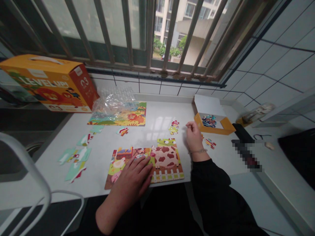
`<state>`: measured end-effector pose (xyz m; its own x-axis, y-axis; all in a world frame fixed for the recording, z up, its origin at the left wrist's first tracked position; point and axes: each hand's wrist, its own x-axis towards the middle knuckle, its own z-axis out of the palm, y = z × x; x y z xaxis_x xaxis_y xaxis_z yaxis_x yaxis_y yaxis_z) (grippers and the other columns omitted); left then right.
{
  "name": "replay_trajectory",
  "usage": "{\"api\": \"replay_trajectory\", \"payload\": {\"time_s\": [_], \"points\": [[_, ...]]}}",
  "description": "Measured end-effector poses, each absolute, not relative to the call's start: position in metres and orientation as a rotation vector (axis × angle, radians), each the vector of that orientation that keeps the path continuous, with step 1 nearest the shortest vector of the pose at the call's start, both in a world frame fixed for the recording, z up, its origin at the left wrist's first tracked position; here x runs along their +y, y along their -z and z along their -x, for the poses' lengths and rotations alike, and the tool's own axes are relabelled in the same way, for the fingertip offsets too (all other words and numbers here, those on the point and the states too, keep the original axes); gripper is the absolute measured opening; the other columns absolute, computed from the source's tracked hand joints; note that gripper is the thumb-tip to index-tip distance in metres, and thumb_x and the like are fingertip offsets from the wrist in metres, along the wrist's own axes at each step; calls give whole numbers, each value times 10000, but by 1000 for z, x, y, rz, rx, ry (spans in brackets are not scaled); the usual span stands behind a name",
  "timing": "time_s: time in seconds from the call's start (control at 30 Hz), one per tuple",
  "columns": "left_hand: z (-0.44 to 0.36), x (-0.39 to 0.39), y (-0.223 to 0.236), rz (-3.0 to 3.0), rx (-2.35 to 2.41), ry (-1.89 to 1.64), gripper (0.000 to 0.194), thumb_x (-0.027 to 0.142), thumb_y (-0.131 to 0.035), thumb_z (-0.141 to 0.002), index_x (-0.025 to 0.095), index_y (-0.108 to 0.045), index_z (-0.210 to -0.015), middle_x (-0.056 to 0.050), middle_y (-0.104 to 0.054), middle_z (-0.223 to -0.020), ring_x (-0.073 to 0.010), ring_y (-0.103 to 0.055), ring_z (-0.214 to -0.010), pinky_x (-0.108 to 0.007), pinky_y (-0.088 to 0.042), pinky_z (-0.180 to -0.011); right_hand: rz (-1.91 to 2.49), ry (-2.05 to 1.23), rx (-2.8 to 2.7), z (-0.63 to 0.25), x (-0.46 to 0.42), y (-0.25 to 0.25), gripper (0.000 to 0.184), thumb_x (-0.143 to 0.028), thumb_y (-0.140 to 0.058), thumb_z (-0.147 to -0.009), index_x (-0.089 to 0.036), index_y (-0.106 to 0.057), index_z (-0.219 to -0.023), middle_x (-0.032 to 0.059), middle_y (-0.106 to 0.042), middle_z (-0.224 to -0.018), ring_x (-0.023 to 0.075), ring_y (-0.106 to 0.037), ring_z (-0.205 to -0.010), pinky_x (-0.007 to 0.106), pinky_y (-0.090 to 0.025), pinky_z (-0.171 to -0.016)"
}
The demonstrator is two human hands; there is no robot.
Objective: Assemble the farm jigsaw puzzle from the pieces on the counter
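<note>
A partly joined farm jigsaw puzzle (167,160) with a spotted cow, a hen and a fence lies near the counter's front edge. My left hand (134,178) rests on it, palm down with fingers stretched out, covering part of its middle. Beyond the puzzle's upper right corner, my right hand (194,137) is curled closed over the counter; what its fingers hold, if anything, is hidden. Left of it lie puzzle pieces with a red barn (174,127). Just right of its wrist is a loose red-and-orange puzzle piece (210,143).
Pale green puzzle pieces (76,168) are spread at the left. Behind them, bubble wrap (113,100) covers part of a lion picture sheet (136,118), beside an orange carton (49,85). An open yellow box (218,129) holding several pieces stands right. A white curved tube (36,177) rises front left.
</note>
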<state>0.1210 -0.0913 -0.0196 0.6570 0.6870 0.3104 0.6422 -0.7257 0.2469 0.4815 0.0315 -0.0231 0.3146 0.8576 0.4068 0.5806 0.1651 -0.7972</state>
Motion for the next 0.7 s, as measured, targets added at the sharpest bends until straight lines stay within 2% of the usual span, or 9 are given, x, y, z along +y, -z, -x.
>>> {"api": "replay_trajectory", "payload": {"time_s": [0.1,0.17,0.23,0.33,0.43,0.57,0.7], "points": [[-121,-92,19,-2765,1104,-611,330,293,-570,-1112,257,-712,-1408,-102,-695,-1571,-342,-661,-1419,-671,-547,-1195,1603,-295,-1557,-475,31,27,197,-271,-639,-848,-245,-692,-1036,68,-615,-985,274,-618,-923,465,-564,-945],[-122,-92,18,-2760,1109,-626,329,286,-570,-1111,261,-711,-1407,-97,-698,-1568,-331,-666,-1410,-654,-545,-1203,1636,-286,-1671,-472,30,28,238,-273,-697,-851,-230,-750,-1079,118,-660,-1116,318,-649,-1088,507,-539,-1083],[-122,-92,17,-2754,1111,-626,331,282,-569,-1111,264,-708,-1411,-90,-697,-1572,-324,-670,-1405,-644,-547,-1205,1669,-274,-1748,-470,30,29,282,-284,-722,-886,-224,-775,-1156,141,-670,-1180,338,-655,-1167,521,-520,-1144],[-122,-92,16,-2762,1102,-605,335,282,-564,-1112,258,-704,-1416,-95,-693,-1578,-334,-666,-1414,-652,-560,-1186,1712,-256,-1819,-472,30,30,308,-304,-734,-938,-217,-779,-1229,152,-669,-1198,342,-666,-1166,523,-529,-1143],[-122,-92,16,-2775,1099,-601,335,281,-559,-1117,248,-701,-1418,-103,-694,-1576,-337,-662,-1422,-655,-558,-1188,1737,-243,-1856,-476,31,30,280,-319,-738,-967,-194,-775,-1215,161,-661,-1211,339,-673,-1153,522,-537,-1133],[-123,-92,16,-2765,1109,-633,322,284,-565,-1117,256,-704,-1406,-96,-704,-1560,-321,-663,-1417,-631,-556,-1200,1750,-223,-1871,-478,30,30,233,-325,-784,-953,-190,-752,-1140,147,-655,-1192,319,-680,-1132,497,-554,-1098],[-122,-92,16,-2770,1105,-627,321,286,-580,-1108,265,-707,-1401,-95,-703,-1562,-327,-662,-1420,-637,-559,-1195,1719,-255,-1862,-478,30,30,132,-314,-804,-929,-221,-727,-980,100,-661,-1094,281,-685,-1032,464,-579,-1023]]}}
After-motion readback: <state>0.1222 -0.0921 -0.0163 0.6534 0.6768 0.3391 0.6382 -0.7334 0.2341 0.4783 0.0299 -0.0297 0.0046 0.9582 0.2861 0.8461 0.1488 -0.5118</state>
